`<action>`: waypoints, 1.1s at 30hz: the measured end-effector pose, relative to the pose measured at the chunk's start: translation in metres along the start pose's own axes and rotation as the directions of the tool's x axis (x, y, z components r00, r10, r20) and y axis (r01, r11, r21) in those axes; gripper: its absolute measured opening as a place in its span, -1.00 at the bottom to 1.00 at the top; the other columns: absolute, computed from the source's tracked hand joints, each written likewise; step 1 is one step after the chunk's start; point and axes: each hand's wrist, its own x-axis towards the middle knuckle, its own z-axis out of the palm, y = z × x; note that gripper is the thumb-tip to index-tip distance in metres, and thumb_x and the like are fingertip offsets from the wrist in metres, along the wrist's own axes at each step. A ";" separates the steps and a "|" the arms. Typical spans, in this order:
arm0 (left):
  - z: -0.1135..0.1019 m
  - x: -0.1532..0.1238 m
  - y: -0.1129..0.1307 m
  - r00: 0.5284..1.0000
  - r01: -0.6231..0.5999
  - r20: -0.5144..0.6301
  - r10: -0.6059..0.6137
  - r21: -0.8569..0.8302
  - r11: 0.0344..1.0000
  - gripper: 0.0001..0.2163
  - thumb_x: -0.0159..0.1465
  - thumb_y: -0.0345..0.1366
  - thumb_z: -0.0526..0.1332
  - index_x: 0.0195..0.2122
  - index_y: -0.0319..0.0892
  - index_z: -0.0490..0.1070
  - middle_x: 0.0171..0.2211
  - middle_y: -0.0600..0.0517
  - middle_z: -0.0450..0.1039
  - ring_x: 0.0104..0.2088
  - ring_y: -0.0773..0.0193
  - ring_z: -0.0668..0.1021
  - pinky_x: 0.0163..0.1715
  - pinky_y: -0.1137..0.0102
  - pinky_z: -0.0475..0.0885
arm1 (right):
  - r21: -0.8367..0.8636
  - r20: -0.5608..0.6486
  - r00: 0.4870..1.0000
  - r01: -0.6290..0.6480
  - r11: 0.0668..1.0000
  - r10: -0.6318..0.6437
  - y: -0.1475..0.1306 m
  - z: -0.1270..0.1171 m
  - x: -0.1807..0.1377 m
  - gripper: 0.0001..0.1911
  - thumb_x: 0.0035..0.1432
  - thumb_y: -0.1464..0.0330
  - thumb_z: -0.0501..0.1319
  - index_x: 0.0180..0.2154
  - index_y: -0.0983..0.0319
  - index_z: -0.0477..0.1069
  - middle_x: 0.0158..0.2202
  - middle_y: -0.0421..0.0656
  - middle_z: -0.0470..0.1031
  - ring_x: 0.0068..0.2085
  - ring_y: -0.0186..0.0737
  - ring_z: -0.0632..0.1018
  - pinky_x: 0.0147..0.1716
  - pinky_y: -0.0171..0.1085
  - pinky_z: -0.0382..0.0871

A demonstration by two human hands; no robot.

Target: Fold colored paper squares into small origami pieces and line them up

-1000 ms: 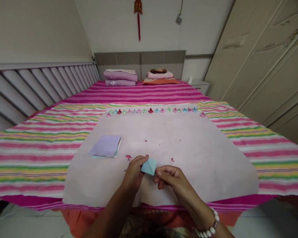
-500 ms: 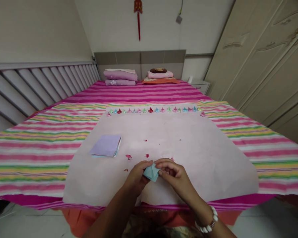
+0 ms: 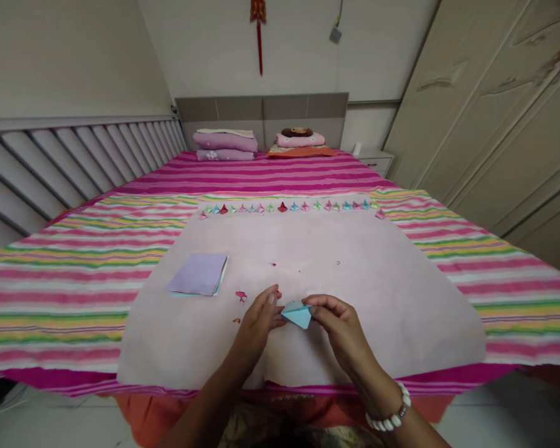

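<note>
A small folded light-blue paper [image 3: 297,314] is held between both my hands just above a pale pink sheet [image 3: 364,280] spread on the bed. My left hand [image 3: 256,323] pinches its left corner with the fingertips. My right hand [image 3: 338,326], with a white bead bracelet at the wrist, grips its right side. A stack of square papers [image 3: 200,274], lilac on top, lies to the left of my hands. A row of several small folded paper pieces [image 3: 289,207] in mixed colours lines the sheet's far edge.
Tiny red paper scraps [image 3: 241,295] dot the sheet near my hands. The bed has a striped pink, green and yellow cover [image 3: 74,261]. Folded bedding [image 3: 226,145] and a pillow [image 3: 301,144] sit at the headboard. A wardrobe [image 3: 504,124] stands right, a slatted rail [image 3: 51,168] left.
My hands moved slightly up and apart. The blue paper turned from a compact diamond into a flatter, wider triangular shape held between the fingertips.
</note>
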 end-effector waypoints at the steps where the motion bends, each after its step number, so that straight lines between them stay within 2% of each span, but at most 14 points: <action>1: -0.002 -0.001 -0.001 0.999 -0.024 0.025 0.023 0.026 0.999 -0.47 0.19 0.03 0.17 0.09 -0.20 0.31 0.08 -0.23 0.35 -0.02 0.05 0.48 -0.11 0.23 0.42 | 0.006 -0.011 1.000 -0.005 1.000 0.005 0.000 0.000 0.000 -0.88 -0.14 0.34 0.39 -0.44 0.20 0.59 -0.42 -0.16 0.59 -0.36 -0.21 0.51 -0.28 -0.24 0.35; 3: -0.006 -0.003 -0.004 0.993 -0.082 0.092 0.073 0.098 0.992 -0.52 0.22 -0.02 0.15 0.09 -0.18 0.32 0.09 -0.21 0.37 0.07 0.04 0.43 0.02 0.18 0.34 | 0.014 -0.027 1.000 -0.009 1.000 0.009 0.000 0.001 0.001 -0.89 -0.14 0.36 0.38 -0.44 0.20 0.59 -0.43 -0.16 0.58 -0.37 -0.22 0.50 -0.28 -0.24 0.34; 6: -0.014 -0.004 -0.007 0.960 -0.271 0.147 0.239 0.264 0.926 -0.60 0.20 -0.18 0.22 0.06 -0.10 0.35 0.12 -0.11 0.34 0.13 0.10 0.36 0.11 0.19 0.25 | 0.050 -0.038 0.999 -0.025 0.998 0.027 -0.003 0.002 0.000 -0.89 -0.15 0.37 0.37 -0.45 0.21 0.59 -0.46 -0.17 0.57 -0.40 -0.25 0.48 -0.31 -0.26 0.33; 9: -0.019 -0.002 -0.007 0.905 -0.424 0.171 0.389 0.380 0.822 -0.58 0.10 -0.30 0.30 0.02 -0.06 0.40 0.01 -0.07 0.38 -0.06 0.17 0.46 -0.12 0.28 0.39 | 0.104 -0.040 0.998 -0.050 0.993 0.054 -0.007 0.003 -0.001 -0.90 -0.18 0.38 0.37 -0.47 0.22 0.59 -0.48 -0.18 0.57 -0.42 -0.27 0.47 -0.33 -0.28 0.33; 12: -0.020 0.001 -0.004 0.883 -0.469 0.207 0.421 0.385 0.795 -0.62 0.07 -0.34 0.30 -0.04 -0.11 0.47 -0.25 -0.01 0.40 -0.39 0.33 0.46 -0.41 0.41 0.39 | 0.137 -0.030 0.996 -0.078 0.988 0.082 -0.010 0.005 -0.002 -0.91 -0.20 0.38 0.37 -0.49 0.23 0.59 -0.50 -0.19 0.56 -0.44 -0.29 0.46 -0.35 -0.30 0.33; 15: -0.017 0.002 0.001 0.876 -0.482 0.215 0.431 0.380 0.790 -0.75 0.08 -0.35 0.29 -0.18 -0.16 0.55 -0.46 0.07 0.34 -0.51 0.40 0.38 -0.51 0.47 0.31 | 0.155 -0.006 0.993 -0.115 0.981 0.117 -0.011 0.008 -0.003 -0.89 -0.21 0.38 0.38 -0.50 0.23 0.59 -0.53 -0.20 0.54 -0.45 -0.31 0.45 -0.36 -0.32 0.33; 17: -0.013 0.002 0.002 0.883 -0.469 0.192 0.428 0.388 0.793 -0.82 0.08 -0.34 0.29 -0.27 -0.18 0.58 -0.53 0.09 0.33 -0.53 0.41 0.35 -0.53 0.48 0.27 | 0.160 0.008 0.991 -0.135 0.978 0.136 -0.011 0.010 -0.003 -0.88 -0.22 0.37 0.40 -0.49 0.23 0.59 -0.52 -0.20 0.55 -0.45 -0.32 0.45 -0.36 -0.32 0.34; 19: -0.009 0.002 0.003 0.909 -0.417 0.152 0.389 0.377 0.827 -0.85 0.07 -0.33 0.29 -0.32 -0.19 0.58 -0.55 0.10 0.35 -0.55 0.42 0.34 -0.54 0.49 0.25 | 0.160 0.018 0.989 -0.149 0.976 0.148 -0.011 0.012 -0.003 -0.86 -0.22 0.36 0.41 -0.49 0.24 0.59 -0.51 -0.19 0.55 -0.46 -0.32 0.46 -0.36 -0.32 0.34; 23: -0.003 -0.002 0.003 0.976 -0.208 0.100 0.191 0.210 0.955 -0.81 0.05 -0.32 0.30 -0.30 -0.22 0.56 -0.58 0.10 0.42 -0.57 0.40 0.42 -0.55 0.49 0.32 | 0.134 0.021 0.990 -0.139 0.981 0.137 -0.009 0.012 -0.003 -0.85 -0.19 0.33 0.41 -0.48 0.25 0.58 -0.53 -0.21 0.53 -0.48 -0.33 0.46 -0.37 -0.33 0.34; 26: -0.003 -0.006 0.004 0.985 -0.104 0.141 0.095 0.056 0.993 -0.72 0.05 -0.31 0.30 -0.19 -0.24 0.54 -0.51 0.04 0.53 -0.46 0.32 0.54 -0.40 0.43 0.44 | 0.078 0.010 0.996 -0.088 0.993 0.087 -0.007 0.008 -0.003 -0.85 -0.15 0.31 0.41 -0.47 0.24 0.56 -0.53 -0.21 0.53 -0.47 -0.33 0.46 -0.37 -0.33 0.33; 29: -0.005 -0.010 0.007 0.985 -0.032 0.170 0.035 -0.019 0.999 -0.69 0.09 -0.23 0.31 -0.15 -0.26 0.53 -0.43 -0.02 0.59 -0.40 0.29 0.57 -0.32 0.40 0.48 | 0.017 0.011 1.000 -0.019 1.000 0.019 -0.006 0.006 -0.004 -0.84 -0.12 0.29 0.41 -0.44 0.22 0.56 -0.50 -0.20 0.54 -0.43 -0.30 0.48 -0.34 -0.31 0.34; 33: -0.002 -0.012 0.013 0.997 -0.026 0.069 0.025 0.014 1.000 -0.72 -0.04 -0.25 0.41 -0.29 -0.24 0.57 -0.47 0.00 0.60 -0.48 0.32 0.56 -0.38 0.41 0.50 | -0.009 0.023 0.999 0.048 0.999 -0.048 -0.007 0.007 -0.007 -0.81 -0.13 0.28 0.43 -0.40 0.19 0.56 -0.41 -0.18 0.56 -0.37 -0.26 0.50 -0.31 -0.27 0.38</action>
